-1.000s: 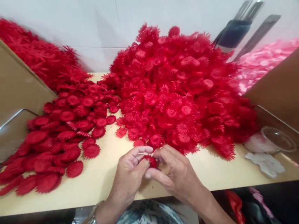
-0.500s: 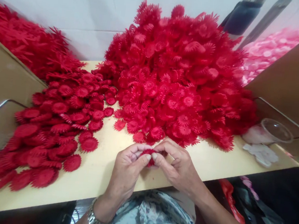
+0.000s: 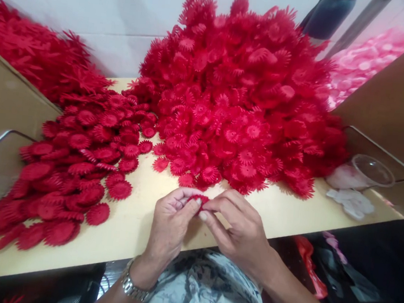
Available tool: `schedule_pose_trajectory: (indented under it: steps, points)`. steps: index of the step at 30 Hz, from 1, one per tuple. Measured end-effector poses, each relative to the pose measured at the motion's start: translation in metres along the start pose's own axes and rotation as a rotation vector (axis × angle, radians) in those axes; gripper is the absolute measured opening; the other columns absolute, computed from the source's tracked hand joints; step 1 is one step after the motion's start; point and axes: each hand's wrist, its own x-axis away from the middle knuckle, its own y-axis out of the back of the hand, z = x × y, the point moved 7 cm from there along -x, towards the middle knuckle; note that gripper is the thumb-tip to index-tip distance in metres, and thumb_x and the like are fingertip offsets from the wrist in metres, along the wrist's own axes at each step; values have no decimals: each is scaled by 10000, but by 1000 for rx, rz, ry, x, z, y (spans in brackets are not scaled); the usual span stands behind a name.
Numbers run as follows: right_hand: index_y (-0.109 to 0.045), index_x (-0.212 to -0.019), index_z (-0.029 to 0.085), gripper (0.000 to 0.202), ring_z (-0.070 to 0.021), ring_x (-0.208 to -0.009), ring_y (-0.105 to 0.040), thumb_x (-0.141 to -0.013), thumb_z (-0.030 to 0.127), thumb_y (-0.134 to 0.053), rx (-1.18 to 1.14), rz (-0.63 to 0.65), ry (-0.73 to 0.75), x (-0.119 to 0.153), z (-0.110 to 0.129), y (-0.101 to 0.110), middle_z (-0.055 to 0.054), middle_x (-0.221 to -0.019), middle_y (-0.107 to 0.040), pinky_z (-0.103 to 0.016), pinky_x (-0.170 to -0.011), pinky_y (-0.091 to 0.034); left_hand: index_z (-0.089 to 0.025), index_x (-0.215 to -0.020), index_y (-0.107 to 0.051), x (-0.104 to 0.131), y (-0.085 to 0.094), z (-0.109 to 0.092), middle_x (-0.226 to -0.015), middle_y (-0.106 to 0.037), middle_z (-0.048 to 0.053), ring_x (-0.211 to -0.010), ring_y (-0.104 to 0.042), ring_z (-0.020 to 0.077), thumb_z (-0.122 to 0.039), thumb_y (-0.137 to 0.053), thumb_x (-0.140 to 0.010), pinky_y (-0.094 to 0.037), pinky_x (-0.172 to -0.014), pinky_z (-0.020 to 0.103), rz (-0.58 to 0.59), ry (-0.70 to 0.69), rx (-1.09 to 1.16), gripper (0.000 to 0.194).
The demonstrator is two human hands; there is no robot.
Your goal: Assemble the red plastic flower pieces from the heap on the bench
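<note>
Near the table's front edge, my left hand [image 3: 176, 218] is closed on a small red fabric flower piece [image 3: 197, 200], thumb on top and fingers beneath. My right hand [image 3: 236, 221] pinches the right rim of the same piece between thumb and forefinger. The fingers cover much of it. Behind my hands rises a big heap of loose red fringed petal discs [image 3: 234, 112]. To the left lies a spread of thicker, darker red round flowers [image 3: 83, 159], seemingly stacked layers.
Cardboard panels [image 3: 389, 93] flank the table [image 3: 137, 231]. At the right are a clear plastic cup [image 3: 360, 171] and a crumpled white cloth-like item [image 3: 350, 203]. Pink petals [image 3: 371, 58] lie beyond the right panel, more red petals [image 3: 29, 49] behind the left one.
My right thumb and forefinger have shifted to the right edge of the red piece, and my right hand has turned slightly. My left hand keeps its hold. The view has tilted a little.
</note>
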Motion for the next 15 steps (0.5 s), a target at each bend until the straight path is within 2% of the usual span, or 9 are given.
schedule_pose_trajectory:
  steps: [5,11,15]
  points:
    - [-593,-772,160,132,-182,-733,-510,-854,231,-516,207,-42,6,1,-6,-7,-68,-740,-581,-316,-669,-424,-169,-815,-717,3,-2,4,-651,-683,3,-576,-563,68,-167,-661,-685,-430,-562,137,36,55,85,141]
    - [-586,-796,155,120,-196,-762,-522,-841,257,-541,200,-44,-93,1,-11,-6,-63,-748,-574,-342,-710,-429,-198,-892,-730,7,-3,10,-739,-707,9,-612,-570,86,-172,-641,-687,-454,-674,186,67,114,104,225]
    - [-593,-792,166,80,-173,-753,-526,-833,225,-559,65,-10,-133,-2,-14,-3,-48,-754,-571,-305,-684,-441,-196,-940,-721,9,-3,11,-798,-718,34,-731,-610,120,-185,-612,-719,-442,-789,221,93,114,93,247]
